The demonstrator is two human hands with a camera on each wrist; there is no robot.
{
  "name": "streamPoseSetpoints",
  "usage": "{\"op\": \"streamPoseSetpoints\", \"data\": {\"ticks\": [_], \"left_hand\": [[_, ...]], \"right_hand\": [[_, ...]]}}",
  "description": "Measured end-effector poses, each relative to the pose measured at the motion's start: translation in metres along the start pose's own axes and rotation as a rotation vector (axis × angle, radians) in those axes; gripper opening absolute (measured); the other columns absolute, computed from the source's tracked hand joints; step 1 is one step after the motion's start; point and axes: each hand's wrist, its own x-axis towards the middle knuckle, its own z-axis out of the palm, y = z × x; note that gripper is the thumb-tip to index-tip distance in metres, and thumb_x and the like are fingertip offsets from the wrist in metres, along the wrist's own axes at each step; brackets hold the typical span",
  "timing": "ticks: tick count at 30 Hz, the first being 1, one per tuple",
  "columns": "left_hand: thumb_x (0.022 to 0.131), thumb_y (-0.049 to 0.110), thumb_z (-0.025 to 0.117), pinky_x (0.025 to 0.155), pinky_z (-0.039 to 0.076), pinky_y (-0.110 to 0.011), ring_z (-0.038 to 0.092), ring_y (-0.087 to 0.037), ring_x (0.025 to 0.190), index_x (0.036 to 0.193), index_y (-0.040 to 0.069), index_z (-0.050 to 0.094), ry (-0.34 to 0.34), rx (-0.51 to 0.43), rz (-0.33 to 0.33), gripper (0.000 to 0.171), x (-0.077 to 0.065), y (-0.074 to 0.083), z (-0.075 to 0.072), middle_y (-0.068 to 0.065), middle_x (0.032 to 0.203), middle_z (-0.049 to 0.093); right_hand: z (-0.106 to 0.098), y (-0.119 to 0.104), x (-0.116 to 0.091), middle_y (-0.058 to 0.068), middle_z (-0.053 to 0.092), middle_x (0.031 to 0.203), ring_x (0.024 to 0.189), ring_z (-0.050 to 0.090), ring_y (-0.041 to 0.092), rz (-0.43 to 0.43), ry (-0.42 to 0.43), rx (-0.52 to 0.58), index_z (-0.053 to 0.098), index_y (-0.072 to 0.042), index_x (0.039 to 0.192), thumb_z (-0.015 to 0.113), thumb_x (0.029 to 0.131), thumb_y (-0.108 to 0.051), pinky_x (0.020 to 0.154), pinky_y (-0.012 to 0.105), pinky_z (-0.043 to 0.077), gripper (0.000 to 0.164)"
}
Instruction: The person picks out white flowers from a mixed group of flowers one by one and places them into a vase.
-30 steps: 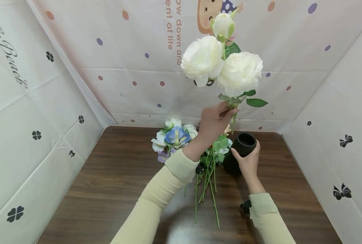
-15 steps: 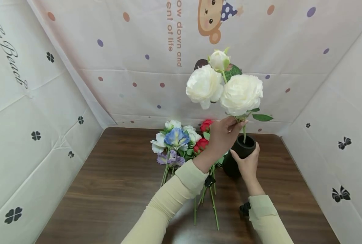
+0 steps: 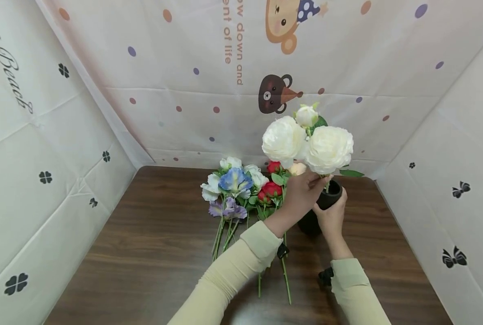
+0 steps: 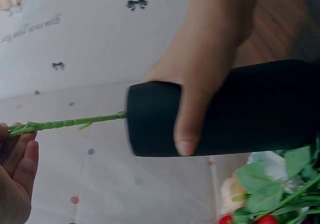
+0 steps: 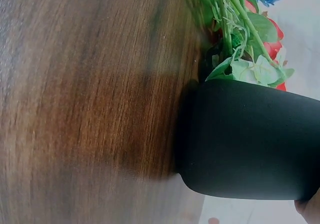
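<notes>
1. Looking down from the head view, the left hand (image 3: 302,193) pinches the stem of a white flower spray (image 3: 308,142) just under its blooms, and the stem's lower end goes into the mouth of a black vase (image 3: 320,205). The right hand (image 3: 331,216) curls round the vase's neck; the vase stands upright on the brown wooden surface (image 3: 152,243), near its far edge. Left of the vase lie a blue and white bunch (image 3: 232,184) and red flowers (image 3: 270,189), their green stems running toward the person. Both arms wear pale yellow sleeves (image 3: 233,275).

2. Seen by the left wrist camera, the green stem (image 4: 67,123) runs from the left hand's fingers (image 4: 17,179) straight into the vase's opening. The right hand's thumb (image 4: 192,119) lies across the vase's dark wall just behind the rim.

3. Seen by the right wrist camera, the vase's rounded body (image 5: 250,139) rests on the wood grain, with green leaves and red petals (image 5: 250,43) just beside it. Only a sliver of a fingertip shows at the corner.
</notes>
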Motion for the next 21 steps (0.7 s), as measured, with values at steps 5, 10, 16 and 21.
{"op": "streamPoseSetpoints", "data": {"ticks": [5, 10, 16, 21], "left_hand": [[0.1, 0.013, 0.066, 0.065, 0.038, -0.006, 0.06, -0.013, 0.061, 0.102, 0.002, 0.077, -0.041, 0.04, -0.017, 0.016, -0.002, -0.01, 0.01, -0.012, 0.073, 0.072], [0.101, 0.015, 0.064, 0.058, 0.029, -0.01, 0.036, -0.003, 0.054, 0.093, 0.003, 0.072, -0.124, 0.091, -0.073, 0.017, -0.001, -0.018, 0.019, -0.011, 0.065, 0.062], [0.105, 0.021, 0.059, 0.052, 0.03, -0.012, 0.04, -0.003, 0.05, 0.117, 0.009, 0.069, -0.277, 0.212, -0.141, 0.02, 0.003, -0.025, 0.03, -0.006, 0.08, 0.072], [0.106, 0.021, 0.057, 0.052, 0.028, -0.014, 0.039, -0.006, 0.054, 0.097, 0.007, 0.066, -0.302, 0.274, -0.177, 0.02, 0.001, -0.032, 0.036, -0.002, 0.07, 0.06]], "right_hand": [[0.0, -0.001, 0.001, 0.024, 0.027, 0.159, 0.148, 0.034, 0.04, -0.024, 0.003, 0.013, 0.016, -0.002, 0.158, 0.076, 0.09, -0.012, 0.12, 0.062, 0.029, 0.092], [0.0, 0.002, 0.002, 0.026, 0.031, 0.157, 0.145, 0.038, 0.04, -0.072, 0.021, 0.026, 0.018, 0.001, 0.156, 0.076, 0.09, -0.006, 0.118, 0.06, 0.032, 0.088], [0.001, 0.004, 0.001, 0.028, 0.033, 0.155, 0.141, 0.043, 0.038, -0.14, 0.044, 0.001, 0.019, 0.005, 0.156, 0.074, 0.089, 0.002, 0.114, 0.045, 0.038, 0.086], [0.002, 0.005, 0.0, 0.032, 0.037, 0.15, 0.135, 0.046, 0.041, -0.167, 0.06, 0.003, 0.022, 0.008, 0.154, 0.073, 0.089, 0.003, 0.108, 0.041, 0.038, 0.083]]}}
